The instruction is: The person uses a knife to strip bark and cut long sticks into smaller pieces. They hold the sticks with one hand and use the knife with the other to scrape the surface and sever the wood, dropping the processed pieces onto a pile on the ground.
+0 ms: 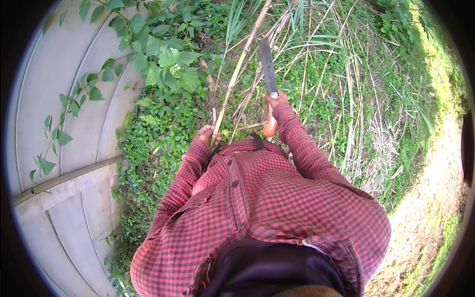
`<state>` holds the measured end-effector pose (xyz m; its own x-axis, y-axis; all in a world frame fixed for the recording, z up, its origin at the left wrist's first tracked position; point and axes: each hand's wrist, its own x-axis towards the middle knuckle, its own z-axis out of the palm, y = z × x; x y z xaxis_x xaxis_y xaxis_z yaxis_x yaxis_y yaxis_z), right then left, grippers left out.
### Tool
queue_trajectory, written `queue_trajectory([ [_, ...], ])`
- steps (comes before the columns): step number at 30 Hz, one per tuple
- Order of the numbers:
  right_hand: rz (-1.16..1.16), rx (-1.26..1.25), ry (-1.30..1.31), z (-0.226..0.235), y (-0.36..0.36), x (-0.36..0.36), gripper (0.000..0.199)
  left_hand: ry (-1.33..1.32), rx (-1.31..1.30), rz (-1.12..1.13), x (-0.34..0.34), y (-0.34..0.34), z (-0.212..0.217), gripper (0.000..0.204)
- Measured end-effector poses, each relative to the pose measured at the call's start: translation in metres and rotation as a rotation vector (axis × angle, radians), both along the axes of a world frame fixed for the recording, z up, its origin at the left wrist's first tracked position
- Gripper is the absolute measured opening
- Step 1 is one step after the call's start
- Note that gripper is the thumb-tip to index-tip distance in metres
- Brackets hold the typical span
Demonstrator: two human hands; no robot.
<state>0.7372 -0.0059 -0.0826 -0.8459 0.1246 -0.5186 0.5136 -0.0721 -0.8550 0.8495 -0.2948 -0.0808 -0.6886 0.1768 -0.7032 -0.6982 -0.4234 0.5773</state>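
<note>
My left hand (208, 134) is closed round the lower end of a long pale cane stalk (235, 74), which slants up and away to the right past the top edge. In my right hand (275, 100) is a machete (267, 64) with a dark, broad blade pointing away from me. Its orange-red handle (270, 127) sticks out below my fist. The blade stands to the right of the stalk, apart from it. Both forearms wear red and black checked sleeves.
A pale panelled wall (64, 109) with a ledge rises on the left, a leafy vine (62, 137) hanging over it. Low green plants (148, 158) cover the ground. Cut dry stalks (349, 99) lie ahead and to the right. A sunlit dirt strip (420, 188) runs along the right.
</note>
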Motion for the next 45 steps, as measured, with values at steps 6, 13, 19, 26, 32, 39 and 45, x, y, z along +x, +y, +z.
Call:
queue_trajectory([
  [6, 0.139, -0.032, 0.018, 0.057, 0.035, -0.026, 0.046, -0.25, -0.176, 0.239, 0.002, 0.002, -0.019, 0.023],
  [13, -0.002, -0.174, 0.162, 0.088, 0.039, -0.078, 0.039, 0.028, -0.458, -0.138, 0.005, 0.015, -0.002, 0.045],
  [19, 0.194, 0.181, 0.018, 0.078, 0.072, -0.164, 0.042, 0.117, -0.533, -0.23, 0.017, 0.019, 0.001, 0.038],
  [26, 0.253, 0.314, 0.023, 0.059, 0.04, -0.16, 0.049, 0.359, -0.58, -0.175, 0.037, 0.019, -0.017, 0.025],
  [32, 1.034, 0.594, 0.111, 0.062, 0.033, -0.109, 0.059, 0.315, -0.568, -0.237, 0.034, 0.019, -0.012, 0.02],
  [39, 0.483, 0.481, 0.01, 0.042, 0.046, -0.124, 0.05, 0.168, -0.625, -0.34, 0.04, 0.014, 0.004, 0.028],
  [45, 0.573, 0.502, -0.043, 0.04, 0.058, -0.101, 0.058, 0.076, -0.492, -0.319, 0.041, 0.009, -0.006, 0.031],
])
